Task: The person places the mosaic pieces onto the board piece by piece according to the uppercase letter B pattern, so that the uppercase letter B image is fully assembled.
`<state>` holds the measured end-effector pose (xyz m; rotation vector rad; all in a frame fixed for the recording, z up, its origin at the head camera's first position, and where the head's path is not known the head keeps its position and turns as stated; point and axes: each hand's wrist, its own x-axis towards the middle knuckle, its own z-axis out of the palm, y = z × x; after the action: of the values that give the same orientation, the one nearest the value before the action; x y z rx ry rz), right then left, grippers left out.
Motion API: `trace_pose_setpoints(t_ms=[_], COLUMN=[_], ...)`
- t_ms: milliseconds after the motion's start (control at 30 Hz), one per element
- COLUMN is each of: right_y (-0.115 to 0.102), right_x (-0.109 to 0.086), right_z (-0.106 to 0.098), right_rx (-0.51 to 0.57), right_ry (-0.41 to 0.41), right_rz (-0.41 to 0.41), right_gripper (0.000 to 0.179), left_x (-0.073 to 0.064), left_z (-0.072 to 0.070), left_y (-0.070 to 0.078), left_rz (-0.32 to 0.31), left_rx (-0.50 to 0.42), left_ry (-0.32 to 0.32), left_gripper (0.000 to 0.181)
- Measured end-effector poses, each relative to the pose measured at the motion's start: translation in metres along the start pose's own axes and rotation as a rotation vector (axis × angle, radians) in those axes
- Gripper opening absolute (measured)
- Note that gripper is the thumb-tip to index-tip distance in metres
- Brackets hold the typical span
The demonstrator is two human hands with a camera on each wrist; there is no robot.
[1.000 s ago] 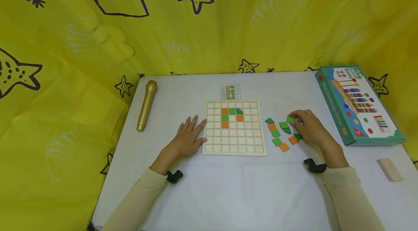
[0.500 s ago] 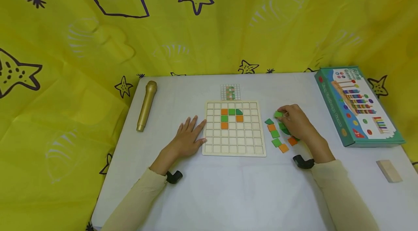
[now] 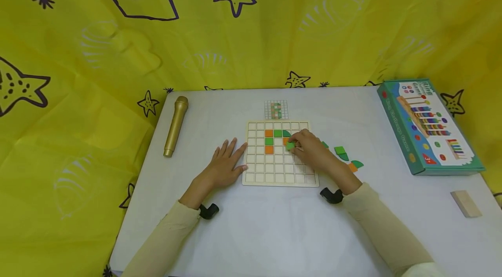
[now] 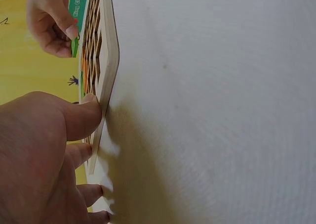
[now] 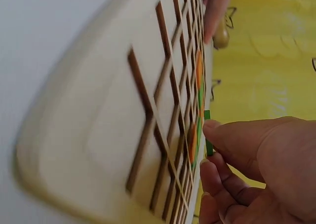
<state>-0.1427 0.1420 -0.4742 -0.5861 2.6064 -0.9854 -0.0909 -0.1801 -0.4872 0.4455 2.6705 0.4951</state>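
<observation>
Over the wooden grid board (image 3: 256,178), my right hand (image 3: 313,153) pinches a light green square tile (image 3: 290,145) between thumb and fingers. That tile overlaps the lower part of an orange tile (image 3: 285,141) set in the grid. Other tiles in the grid are an orange square (image 3: 269,133), a green square (image 3: 277,133) and a dark green quarter-round (image 3: 286,133), with another green and orange below at left. My left hand (image 3: 223,166) lies with spread fingers at the board's left edge; in the left wrist view its thumb (image 4: 81,117) touches the rim.
Loose tiles (image 3: 340,150) lie right of the board, some hidden by the right hand. A small pattern card (image 3: 276,109) sits behind the board. A gold microphone (image 3: 176,126) lies at left; a green game box (image 3: 431,126) and a wooden block (image 3: 466,204) are at right.
My right hand has carried the green square tile leftward from the loose tiles to above the board. The left hand has stayed at the board's edge.
</observation>
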Motion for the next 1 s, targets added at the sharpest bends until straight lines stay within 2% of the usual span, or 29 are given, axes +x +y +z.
trace_pose_setpoints(t_ms=[200,433,800,1000], right_y=[-0.012,-0.020,-0.019,-0.014], right_x=[0.007,0.008,0.008,0.004], right_z=[0.019,0.028,0.028,0.017], right_rx=[-0.086,-0.142,-0.163,-0.161], right_ry=[0.011,0.029,0.029,0.036], right_rz=[-0.040,-0.081,-0.130,-0.067], right_gripper=[0.024,0.013,0.019,0.022], left_x=[0.000,0.000,-0.001,0.000], left_z=[0.000,0.000,-0.001,-0.002], left_y=[0.000,0.000,0.001,0.001], left_rz=[-0.002,0.001,-0.006,-0.004], left_rx=[0.004,-0.004,-0.011,0.002], left_ry=[0.001,0.006,0.001,0.001], left_gripper=[0.073,0.073,0.073,0.072])
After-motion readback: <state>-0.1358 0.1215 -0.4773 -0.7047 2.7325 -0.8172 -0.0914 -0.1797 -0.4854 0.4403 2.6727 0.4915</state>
